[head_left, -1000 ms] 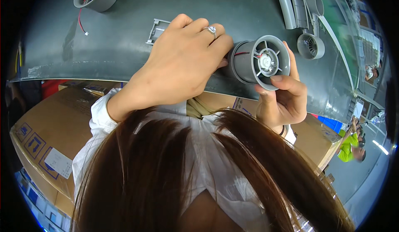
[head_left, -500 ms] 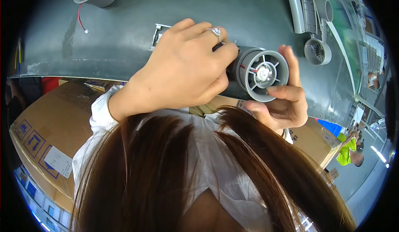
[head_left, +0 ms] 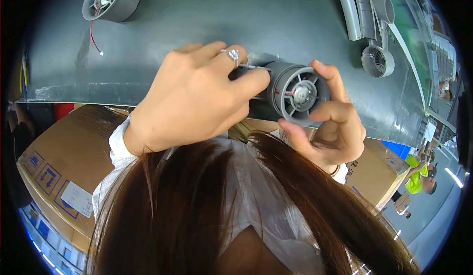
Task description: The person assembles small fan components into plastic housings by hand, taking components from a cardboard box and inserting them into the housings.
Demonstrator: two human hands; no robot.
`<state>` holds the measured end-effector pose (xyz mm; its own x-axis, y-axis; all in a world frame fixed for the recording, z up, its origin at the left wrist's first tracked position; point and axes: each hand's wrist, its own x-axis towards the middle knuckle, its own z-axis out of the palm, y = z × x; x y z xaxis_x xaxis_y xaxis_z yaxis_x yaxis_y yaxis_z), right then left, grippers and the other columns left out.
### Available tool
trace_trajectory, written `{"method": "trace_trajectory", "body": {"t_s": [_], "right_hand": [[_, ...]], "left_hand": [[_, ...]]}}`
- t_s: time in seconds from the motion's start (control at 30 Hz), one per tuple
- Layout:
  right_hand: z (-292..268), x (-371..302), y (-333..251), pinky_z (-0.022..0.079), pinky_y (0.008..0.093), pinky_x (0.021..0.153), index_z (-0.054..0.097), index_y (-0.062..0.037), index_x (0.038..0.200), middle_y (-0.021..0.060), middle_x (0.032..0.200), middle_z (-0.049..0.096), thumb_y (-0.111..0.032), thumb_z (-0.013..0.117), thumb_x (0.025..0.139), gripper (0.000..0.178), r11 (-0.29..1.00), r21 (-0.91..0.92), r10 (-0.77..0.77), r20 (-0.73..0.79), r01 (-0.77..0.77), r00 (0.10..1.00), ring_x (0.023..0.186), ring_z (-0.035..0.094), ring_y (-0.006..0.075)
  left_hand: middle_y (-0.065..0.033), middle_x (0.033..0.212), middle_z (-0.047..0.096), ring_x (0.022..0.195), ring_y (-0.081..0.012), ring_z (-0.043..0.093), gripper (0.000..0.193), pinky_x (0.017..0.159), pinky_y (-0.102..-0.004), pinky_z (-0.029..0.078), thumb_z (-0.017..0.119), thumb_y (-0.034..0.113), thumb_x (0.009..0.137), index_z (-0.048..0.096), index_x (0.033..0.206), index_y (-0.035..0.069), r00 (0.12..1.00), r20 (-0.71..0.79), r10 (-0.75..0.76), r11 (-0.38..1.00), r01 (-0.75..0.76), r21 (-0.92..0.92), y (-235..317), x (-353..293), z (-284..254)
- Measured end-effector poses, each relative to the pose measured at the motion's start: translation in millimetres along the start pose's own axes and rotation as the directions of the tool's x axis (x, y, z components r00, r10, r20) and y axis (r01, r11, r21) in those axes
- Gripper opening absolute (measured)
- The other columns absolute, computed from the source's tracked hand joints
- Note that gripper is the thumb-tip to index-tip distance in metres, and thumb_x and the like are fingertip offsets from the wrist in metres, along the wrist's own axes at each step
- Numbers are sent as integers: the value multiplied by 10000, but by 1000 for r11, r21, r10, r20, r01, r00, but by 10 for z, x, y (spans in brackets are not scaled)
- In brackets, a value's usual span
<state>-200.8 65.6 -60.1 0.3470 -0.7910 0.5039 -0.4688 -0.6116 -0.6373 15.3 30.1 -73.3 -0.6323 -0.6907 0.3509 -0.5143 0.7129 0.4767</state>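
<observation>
Your curled left hand (head_left: 192, 97) and half-open right hand (head_left: 332, 120) hold the grey cylindrical plastic fan housing (head_left: 299, 95) between them.

Light is bright and fairly even indoors, with a white strip light (head_left: 454, 177) burning out at far right and small glare patches on the bench (head_left: 305, 29) toward its lower right. The left hand (head_left: 189, 97) shows motion blur at the far knuckles. Fisheye bends straight edges, corners go black, and background detail along the right rim is tiny and soft.
</observation>
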Motion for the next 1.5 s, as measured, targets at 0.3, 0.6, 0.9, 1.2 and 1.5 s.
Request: {"method": "trace_trajectory", "body": {"t_s": [0.3,0.6,0.9,1.2,1.5], "right_hand": [[179,-478,-86,446,488,959,442,-31,1133,295,1345,406,-18,882,561,721,974,226,49,-138,-17,989,1173,516,430],[157,-361,-91,491,440,913,403,30,1291,350,1284,433,-64,888,560,882,999,-32,18,-160,-24,987,1126,549,430],[88,-292,-170,524,417,862,439,95,1230,364,1211,483,-59,870,578,797,991,-79,101,-108,-110,989,1063,592,415],[63,-110,-102,501,434,903,466,162,1184,385,1111,545,-82,854,590,750,983,-153,90,-83,-102,993,1044,600,403],[14,-16,-91,412,375,975,535,84,1126,274,1208,562,-105,817,570,652,846,127,519,22,-517,855,1138,555,296]], "left_hand": [[-105,730,513,528,-168,445,138,445,-252,349,584,74,588,466,659,57,954,-187,236,960,-199,195,14,-110,192],[-150,780,557,536,-178,462,150,442,-254,362,579,84,588,449,643,35,932,-211,293,944,-248,217,-51,-52,253],[-152,790,560,537,-187,475,152,440,-261,383,570,83,570,445,641,31,931,-230,282,949,-237,207,-54,-66,260],[-152,850,580,554,-240,515,224,450,-318,435,603,46,514,478,697,13,974,-168,152,986,-162,-48,-108,-62,161],[-122,978,606,674,-269,564,202,523,-346,454,599,-9,573,515,750,42,993,112,27,998,-20,-64,-115,-45,-126]]}}
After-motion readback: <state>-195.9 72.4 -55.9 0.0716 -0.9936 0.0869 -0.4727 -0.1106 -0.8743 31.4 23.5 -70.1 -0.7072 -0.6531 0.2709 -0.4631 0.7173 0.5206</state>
